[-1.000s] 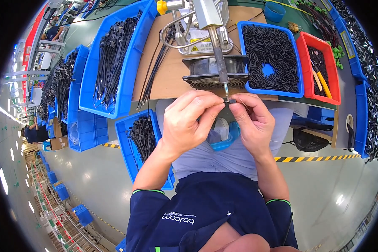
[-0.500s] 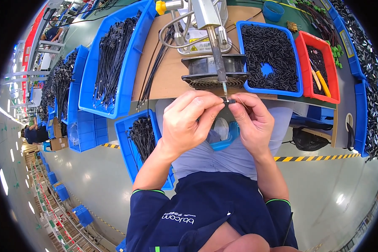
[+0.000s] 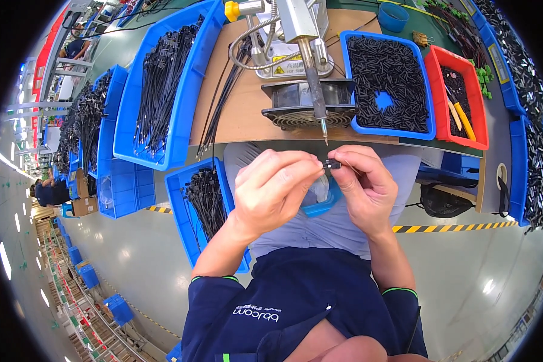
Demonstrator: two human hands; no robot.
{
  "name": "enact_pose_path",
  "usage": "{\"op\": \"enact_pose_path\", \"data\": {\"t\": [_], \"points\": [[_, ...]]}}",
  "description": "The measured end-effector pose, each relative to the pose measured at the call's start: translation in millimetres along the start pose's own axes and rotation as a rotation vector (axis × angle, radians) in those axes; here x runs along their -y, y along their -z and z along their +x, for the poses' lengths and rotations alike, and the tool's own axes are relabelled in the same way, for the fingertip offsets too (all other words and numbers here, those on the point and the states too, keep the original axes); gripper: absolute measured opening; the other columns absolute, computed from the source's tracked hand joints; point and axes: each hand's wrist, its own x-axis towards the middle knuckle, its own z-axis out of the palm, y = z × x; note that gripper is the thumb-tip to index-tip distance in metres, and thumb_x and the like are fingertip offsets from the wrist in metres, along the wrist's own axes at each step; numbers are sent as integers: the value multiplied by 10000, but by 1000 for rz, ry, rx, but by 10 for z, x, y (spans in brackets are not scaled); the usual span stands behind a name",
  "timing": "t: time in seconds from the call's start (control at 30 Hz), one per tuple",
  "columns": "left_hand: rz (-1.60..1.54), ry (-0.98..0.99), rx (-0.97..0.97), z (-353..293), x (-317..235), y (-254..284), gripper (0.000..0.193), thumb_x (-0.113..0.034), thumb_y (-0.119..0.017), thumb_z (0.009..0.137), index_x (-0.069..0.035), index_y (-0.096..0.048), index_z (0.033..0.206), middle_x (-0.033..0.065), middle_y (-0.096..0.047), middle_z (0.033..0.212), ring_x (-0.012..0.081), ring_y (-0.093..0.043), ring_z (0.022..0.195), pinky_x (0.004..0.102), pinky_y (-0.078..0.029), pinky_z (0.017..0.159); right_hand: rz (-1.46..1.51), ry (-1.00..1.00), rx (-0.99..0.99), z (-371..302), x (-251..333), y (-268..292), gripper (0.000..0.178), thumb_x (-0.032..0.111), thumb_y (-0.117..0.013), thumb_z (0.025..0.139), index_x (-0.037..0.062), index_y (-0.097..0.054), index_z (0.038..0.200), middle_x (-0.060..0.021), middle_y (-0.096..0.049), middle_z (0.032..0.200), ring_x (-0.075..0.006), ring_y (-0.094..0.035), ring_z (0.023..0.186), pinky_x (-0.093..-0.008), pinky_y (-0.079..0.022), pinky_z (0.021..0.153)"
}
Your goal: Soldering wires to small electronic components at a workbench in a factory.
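A small black connector-like piece sits between my two hands, just below the soldering iron tip and apart from it. My right hand pinches the piece between thumb and forefinger. My left hand is closed in a pinch against the piece's left end; whatever its fingertips grip is too small or hidden to name. The soldering iron points down from its stand, in front of a black fan at the bench edge.
A blue bin of black cables stands left, another cable bin below it. Right of the iron are a blue tray of short black pieces and a red tray with yellow-handled tools. Loose cables lie on the brown board.
Both hands have come down toward me, away from the iron tip, bringing the black piece along. The tip, which was at the piece, now stands apart from it.
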Motion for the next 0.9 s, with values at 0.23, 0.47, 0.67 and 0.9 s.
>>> {"op": "enact_pose_path", "data": {"t": [0.23, 0.47, 0.67, 0.9], "points": [[28, -58, 33, -100, -72, 22, 353, 58, -885, 752, -40, -741, 1059, 113, -769, 965, 201, -694, 692, 282, -508, 585, 65, -68, 32, -71, 84, 56, 276, 0, -791, 936, -30, -724, 1202, -130, -696, 1203, -50, -582, 830, -171, -415, 625], [-50, 1, -5, -175, -105, -12, 341, 64, -892, 755, -33, -740, 1045, 126, -771, 971, 192, -696, 695, 274, -507, 579, 113, -109, 61, -69, 138, 71, 313, 7, -777, 950, -27, -718, 1256, -135, -696, 1245, -50, -578, 845, -181, -411, 632], [-243, 258, 28, -190, -248, -29, 271, 35, -880, 795, -33, -742, 1019, 115, -774, 985, 164, -691, 717, 273, -531, 597, 69, -115, 118, -55, 189, 196, 322, -6, -768, 947, -20, -726, 1265, -151, -705, 1250, -95, -638, 924, -197, -459, 657], [-867, 743, 158, -403, -237, -72, 226, -2, -848, 883, -17, -701, 1054, 64, -741, 1006, 99, -682, 864, 251, -555, 767, -97, -39, 319, -51, 279, 355, 351, -29, -769, 920, -31, -731, 1269, -179, -709, 1268, -194, -709, 1030, -263, -565, 742]]}}
